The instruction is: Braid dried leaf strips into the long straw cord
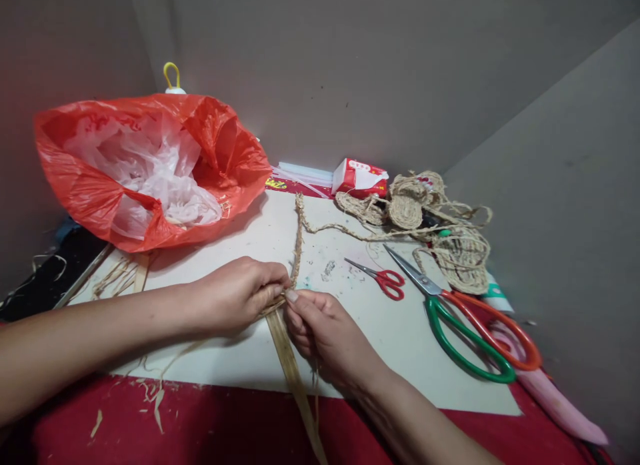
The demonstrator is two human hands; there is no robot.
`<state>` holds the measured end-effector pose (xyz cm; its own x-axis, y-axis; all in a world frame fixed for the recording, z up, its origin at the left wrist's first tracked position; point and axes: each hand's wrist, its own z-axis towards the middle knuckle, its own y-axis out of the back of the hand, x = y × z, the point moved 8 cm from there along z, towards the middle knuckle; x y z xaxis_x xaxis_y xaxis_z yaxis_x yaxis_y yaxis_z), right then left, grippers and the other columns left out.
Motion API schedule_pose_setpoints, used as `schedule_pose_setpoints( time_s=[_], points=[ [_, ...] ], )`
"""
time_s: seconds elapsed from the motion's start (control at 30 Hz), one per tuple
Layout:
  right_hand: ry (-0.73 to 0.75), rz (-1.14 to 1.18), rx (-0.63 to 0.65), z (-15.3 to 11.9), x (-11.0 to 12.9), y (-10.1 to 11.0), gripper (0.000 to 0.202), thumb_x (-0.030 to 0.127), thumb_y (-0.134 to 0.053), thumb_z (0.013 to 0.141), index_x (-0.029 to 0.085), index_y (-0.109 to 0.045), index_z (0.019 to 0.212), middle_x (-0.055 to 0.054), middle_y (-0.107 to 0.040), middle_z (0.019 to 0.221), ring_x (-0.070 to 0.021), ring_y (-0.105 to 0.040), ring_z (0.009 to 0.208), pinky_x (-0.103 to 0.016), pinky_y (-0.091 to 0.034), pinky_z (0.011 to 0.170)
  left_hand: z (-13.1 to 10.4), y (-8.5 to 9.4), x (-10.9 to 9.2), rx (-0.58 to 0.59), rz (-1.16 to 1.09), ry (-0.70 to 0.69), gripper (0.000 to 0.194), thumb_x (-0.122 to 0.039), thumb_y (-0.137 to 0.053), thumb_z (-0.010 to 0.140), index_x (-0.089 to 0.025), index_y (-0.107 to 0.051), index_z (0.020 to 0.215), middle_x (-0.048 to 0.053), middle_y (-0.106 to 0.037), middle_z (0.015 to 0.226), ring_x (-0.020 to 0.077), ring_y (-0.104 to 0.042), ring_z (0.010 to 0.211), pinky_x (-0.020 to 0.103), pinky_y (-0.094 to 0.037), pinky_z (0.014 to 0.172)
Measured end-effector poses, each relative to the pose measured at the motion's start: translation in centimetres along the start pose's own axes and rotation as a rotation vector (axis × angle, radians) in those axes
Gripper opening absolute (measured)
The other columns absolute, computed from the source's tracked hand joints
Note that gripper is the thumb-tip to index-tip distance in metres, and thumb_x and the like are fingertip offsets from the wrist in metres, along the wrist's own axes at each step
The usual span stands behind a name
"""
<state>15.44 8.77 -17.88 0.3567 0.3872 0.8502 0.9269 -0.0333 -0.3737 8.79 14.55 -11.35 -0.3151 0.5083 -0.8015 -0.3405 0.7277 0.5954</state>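
Note:
My left hand (253,293) and my right hand (320,325) meet above a white board (225,358), their fingers pinched together. Between them is the lower end of a braided straw cord (299,245), which runs away from me across the board. My left fingers grip the cord; my right thumb and fingertips close on its strands right beside them. The exact strand in the right pinch is partly hidden. From below the hands a wide, flat straw strip (290,365) hangs toward me over the board's front edge.
Small red-handled scissors (387,281) and large shears (460,305) with orange and green handles lie right. Coiled straw braids (460,255) and a tissue pack (357,178) sit behind. A red plastic bag (240,158) stands left, near loose straw scraps (117,278). Grey walls (320,71) enclose the back.

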Motion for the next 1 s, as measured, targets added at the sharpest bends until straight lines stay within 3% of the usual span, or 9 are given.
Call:
schedule_pose_setpoints(
  time_s=[0.1,0.23,0.4,0.5,0.6,0.7,0.83,0.9,1.0],
  points=[
    [-0.001,-0.037,-0.064,0.0,-0.3,0.2,0.044,0.043,-0.052,0.086,0.017,-0.040,0.054,0.009,-0.028,0.041,-0.0037,-0.017,0.036,-0.020,-0.009,0.036,-0.1,0.7,-0.6,-0.004,0.331,0.022,0.020,-0.023,-0.046,0.085,-0.016,-0.054,0.067,-0.003,-0.047,0.054,0.0085,-0.037,0.048,0.021,-0.025,0.049],
    [-0.026,0.060,-0.084,-0.2,-0.8,-0.2,0.038,0.046,-0.058,0.082,0.017,-0.046,0.059,0.012,-0.025,0.040,-0.0029,-0.013,0.035,-0.018,-0.010,0.035,-0.7,0.2,-1.0,0.017,0.455,0.064,0.022,-0.027,-0.042,0.087,-0.017,-0.054,0.071,0.000,-0.051,0.055,0.0104,-0.041,0.047,0.023,-0.024,0.048],
    [-0.087,0.177,-0.134,-0.9,-1.5,-0.5,0.046,0.048,-0.064,0.076,0.020,-0.033,0.056,0.012,-0.026,0.040,-0.0019,-0.014,0.035,-0.017,-0.010,0.034,-1.9,-2.7,-1.3,0.056,0.581,-0.013,0.018,-0.020,-0.041,0.085,-0.015,-0.057,0.092,0.004,-0.058,0.062,0.0151,-0.047,0.047,0.026,-0.024,0.047],
    [-0.084,0.194,-0.154,-1.2,-1.5,-0.6,0.039,0.045,-0.062,0.079,0.018,-0.042,0.059,0.012,-0.026,0.041,-0.0022,-0.015,0.036,-0.016,-0.012,0.034,-2.9,-5.2,-1.5,0.080,0.709,-0.101,0.027,-0.013,-0.042,0.080,-0.011,-0.056,0.103,0.010,-0.064,0.075,0.0190,-0.052,0.052,0.029,-0.025,0.047],
    [-0.071,0.206,-0.163,-1.2,-1.4,-0.5,0.033,0.045,-0.062,0.079,0.016,-0.052,0.067,0.012,-0.026,0.039,-0.0022,-0.014,0.035,-0.016,-0.012,0.033,-3.9,-6.3,-2.3,0.110,0.747,-0.157,0.022,-0.011,-0.043,0.077,-0.014,-0.060,0.091,0.009,-0.063,0.070,0.0188,-0.050,0.049,0.031,-0.023,0.045],
    [-0.096,0.226,-0.145,-1.2,-1.3,-0.2,0.035,0.046,-0.064,0.076,0.017,-0.050,0.064,0.013,-0.023,0.038,-0.0016,-0.011,0.034,-0.015,-0.011,0.033,-4.0,-4.4,-4.0,0.076,0.580,-0.217,0.015,-0.012,-0.046,0.077,-0.017,-0.059,0.072,0.005,-0.060,0.062,0.0155,-0.046,0.048,0.030,-0.027,0.047],
    [-0.113,0.236,-0.074,-1.3,-0.7,0.0,0.036,0.044,-0.065,0.077,0.018,-0.045,0.063,0.013,-0.022,0.042,-0.0012,-0.010,0.036,-0.015,-0.008,0.034,-2.3,2.1,-3.5,-0.345,0.150,-0.072,0.018,-0.023,-0.044,0.085,-0.017,-0.061,0.084,0.005,-0.063,0.078,0.0165,-0.055,0.074,0.027,-0.039,0.069],
    [-0.115,0.226,-0.049,-1.3,-0.4,0.1,0.036,0.044,-0.064,0.078,0.018,-0.044,0.063,0.013,-0.022,0.043,-0.0013,-0.010,0.036,-0.015,-0.008,0.034,-1.0,1.5,-1.3,-0.260,-0.140,0.064,0.020,-0.025,-0.043,0.086,-0.017,-0.060,0.094,0.004,-0.063,0.085,0.0153,-0.056,0.077,0.026,-0.041,0.070],
    [-0.129,0.200,-0.006,-1.3,-0.3,0.1,0.036,0.044,-0.063,0.079,0.017,-0.045,0.063,0.013,-0.022,0.044,-0.0013,-0.010,0.036,-0.016,-0.007,0.035,-0.1,-2.3,0.8,0.037,-0.466,0.187,0.023,-0.026,-0.037,0.088,-0.014,-0.057,0.088,0.003,-0.061,0.077,0.0120,-0.053,0.067,0.024,-0.041,0.064]
  ],
)
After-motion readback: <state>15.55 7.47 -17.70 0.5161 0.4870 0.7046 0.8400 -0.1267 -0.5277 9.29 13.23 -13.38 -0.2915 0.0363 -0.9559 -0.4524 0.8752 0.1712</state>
